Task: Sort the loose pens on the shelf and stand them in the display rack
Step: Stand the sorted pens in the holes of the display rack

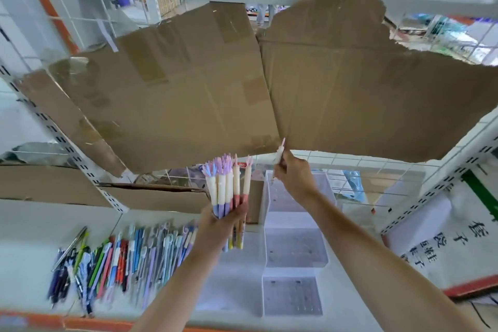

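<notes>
Many pens (229, 191) stand up in a bunch in your left hand (225, 219), which grips them tight. Your right hand (292, 176) pinches one pen (279, 153) above the clear rack (293, 245), near the brown cardboard (188, 89). More loose pens (118, 261) lie in a row on the white shelf (27, 250), left of the rack.

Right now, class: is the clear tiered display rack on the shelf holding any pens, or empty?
Empty. All three visible tiers of the display rack show only bare clear bottoms; no pen stands in them.
</notes>
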